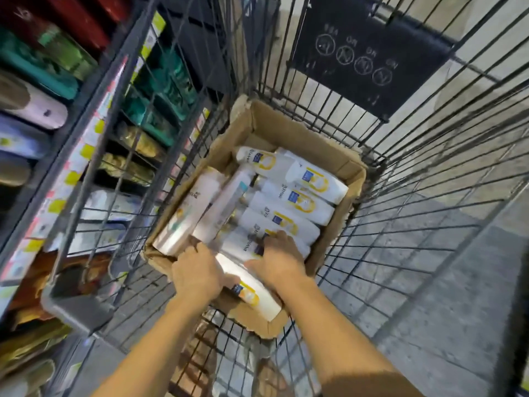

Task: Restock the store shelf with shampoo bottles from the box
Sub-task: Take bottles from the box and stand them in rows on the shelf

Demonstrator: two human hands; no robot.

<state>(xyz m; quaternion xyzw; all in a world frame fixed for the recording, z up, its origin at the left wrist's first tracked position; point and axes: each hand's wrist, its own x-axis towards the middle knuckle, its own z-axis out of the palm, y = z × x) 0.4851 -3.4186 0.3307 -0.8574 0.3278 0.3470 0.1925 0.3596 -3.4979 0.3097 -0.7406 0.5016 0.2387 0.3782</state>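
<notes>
Left hand (197, 275) and right hand (276, 260) grasp, apparently together, a shrink-wrapped shampoo pack (243, 270) at the near end of the cardboard box (343, 167) inside the wire cart (429, 196). Box nearly full; restocking of the shelf (86, 133) barely begun.

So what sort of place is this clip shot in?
Most likely a retail store aisle: shelves of bottled toiletries with price tags, a wire stock cart, and both hands in a cardboard box of shampoo bottles.

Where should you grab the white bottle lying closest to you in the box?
Probably round its middle, from above: the nearest white bottle lies flat in the cardboard box, its long sides exposed. The left hand and right hand already flank it.
</notes>
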